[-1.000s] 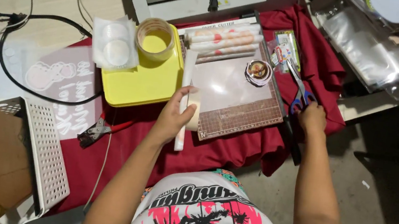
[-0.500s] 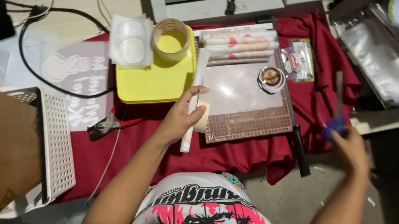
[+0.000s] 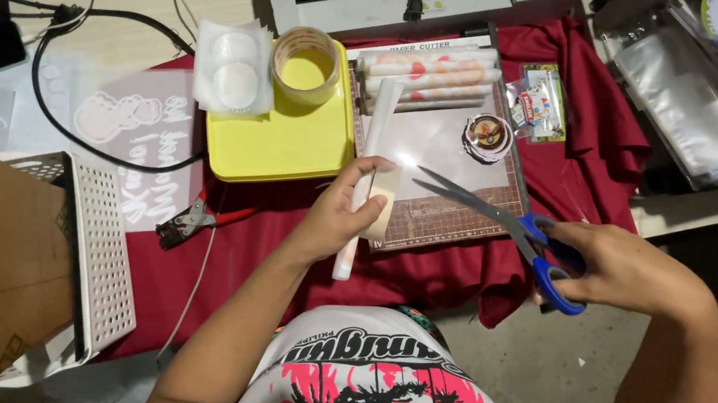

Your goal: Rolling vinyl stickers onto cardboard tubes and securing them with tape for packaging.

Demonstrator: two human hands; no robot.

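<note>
At far left a brown cardboard wedge (image 3: 9, 260) lies in a white perforated plastic basket (image 3: 103, 255). At 2 o'clock from it, red-handled pliers (image 3: 197, 218) rest on the red cloth (image 3: 259, 244), and a black cable (image 3: 63, 109) loops across a pale printed sheet (image 3: 129, 137) at 12 o'clock. A glossy yellow plastic tray (image 3: 289, 136) carries a ring of clear tape (image 3: 305, 63), with a stack of white round-printed squares (image 3: 231, 79) at the tray's 10 o'clock corner.

The left hand (image 3: 340, 218) grasps a long white strip (image 3: 363, 188), thumb over a small cream piece that may be sticker backing; the view is too soft to tell. The strip lies along the left edge of a gridded cutting mat (image 3: 446, 214), on which sit a clear film sheet, pale paper rolls (image 3: 437, 77) at 12 o'clock and a round dark sticker stack (image 3: 487, 135).

At 3 o'clock the right hand (image 3: 621, 271) grips blue-handled scissors (image 3: 506, 222), their steel blades parted and pointing towards the strip. Crinkled clear bags (image 3: 712, 87) fill the upper right.
</note>
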